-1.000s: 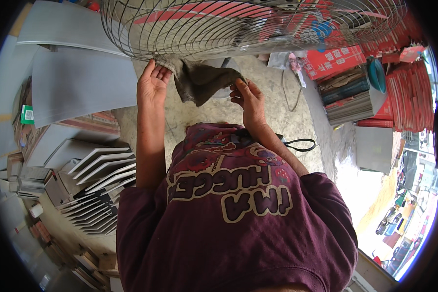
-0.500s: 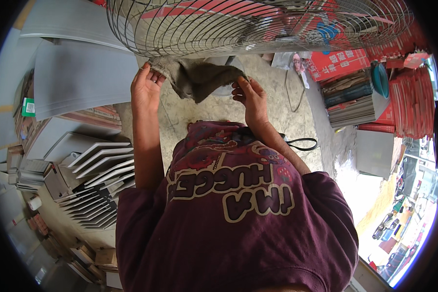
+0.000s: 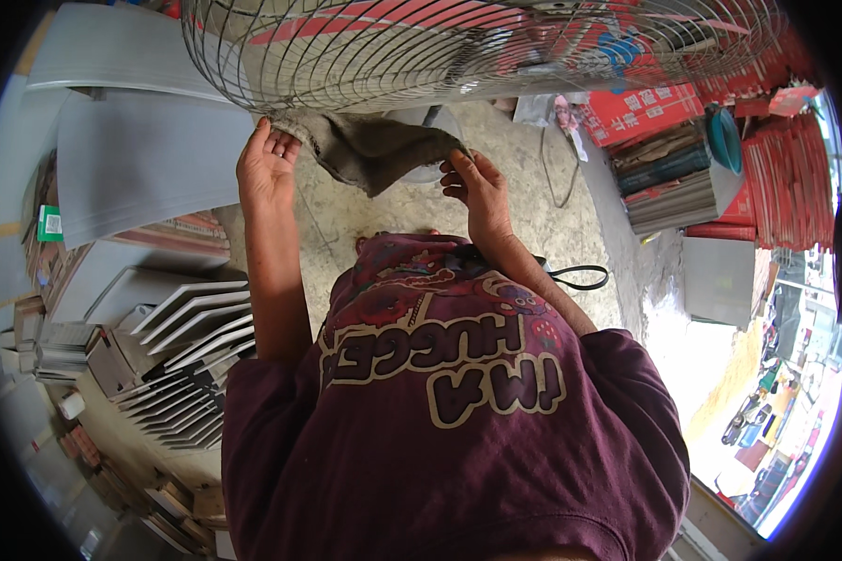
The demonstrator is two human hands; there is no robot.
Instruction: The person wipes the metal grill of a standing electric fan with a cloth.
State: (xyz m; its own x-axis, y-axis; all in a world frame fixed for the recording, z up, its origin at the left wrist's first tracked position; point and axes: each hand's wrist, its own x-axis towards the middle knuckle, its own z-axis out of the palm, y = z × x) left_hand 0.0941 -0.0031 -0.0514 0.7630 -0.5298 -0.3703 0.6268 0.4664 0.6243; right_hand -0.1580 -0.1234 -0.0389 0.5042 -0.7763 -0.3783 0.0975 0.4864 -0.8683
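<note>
A grey-brown cloth (image 3: pixel 370 150) hangs stretched between my two hands, just below the wire cage of a large fan (image 3: pixel 496 56). My left hand (image 3: pixel 269 161) pinches its left end, palm turned up, close to the cage's lower rim. At the right end, my right hand (image 3: pixel 477 187) grips a corner between thumb and fingers. The cloth sags in folds in the middle. Part of its upper edge lies right beside the fan wires; whether they touch I cannot tell.
Large grey sheets (image 3: pixel 150 168) lean at the left, above a rack of tile-like panels (image 3: pixel 192 327). Red cartons (image 3: pixel 641 112) and a stack of red-edged boxes (image 3: pixel 786 187) stand at the right, near a teal round item (image 3: pixel 723 142). A cable (image 3: pixel 559 173) lies on the concrete floor (image 3: pixel 346 210).
My left hand has moved slightly left, and the cloth is pulled wider and flatter between my hands. My right hand stays nearly where it was. The view has shifted a little.
</note>
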